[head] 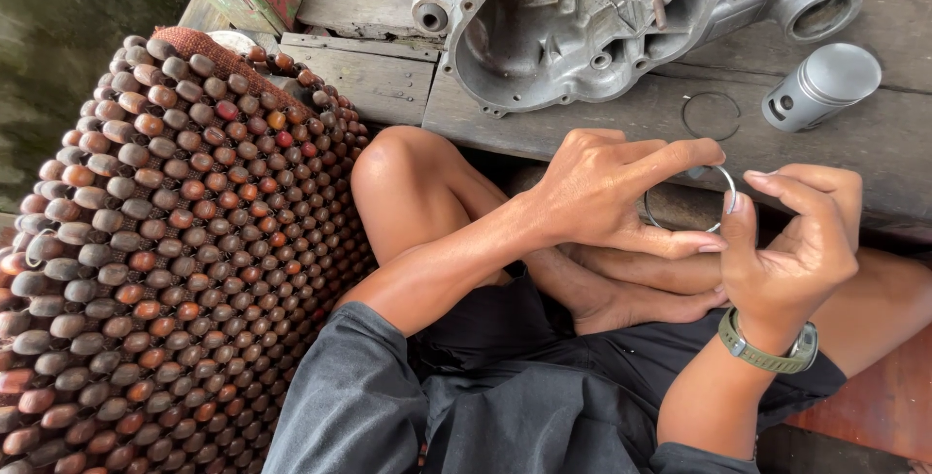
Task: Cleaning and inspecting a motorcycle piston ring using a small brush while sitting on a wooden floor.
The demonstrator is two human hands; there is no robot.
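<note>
- Piston ring point(691, 199), thin and silvery, held in the air above the person's crossed legs, just in front of the near edge of the counter point(602, 120). Its flat face is turned roughly toward the camera, so the hoop reads as a near-circle; no long axis to speak of, only a plane, standing more upright than flat.
- Left hand point(607, 193) comes in from the left and spans the ring: forefinger curved over the top edge, thumb lying along the bottom edge. Closed on the ring, pinching it across its width.
- Right hand point(801, 241) comes in from the right and below, fingertips meeting the ring's right side. Forefinger and thumb pressed to the rim there; the remaining fingers curl loosely behind. Both hands touch the ring, neither nearer than the other; the ring sits between them.
- Whether the ring's gap is being spread cannot be told; the break in the hoop is not clearly visible.
- Second ring point(711, 115), dark and thin, lies flat on the counter directly beyond the held ring.
- Piston point(820, 86), grey metal, lies on its side on the counter just right of that second ring, up and right of the hands, crown pointing up and right.
- Engine casing point(621, 23), cast grey metal, open side up, sits farther back on the counter.
- Beaded seat mat point(165, 241) of brown wooden beads lies to the person's left, well apart from the hands.
- Wristwatch point(772, 348) with an olive strap on the right wrist.
</note>
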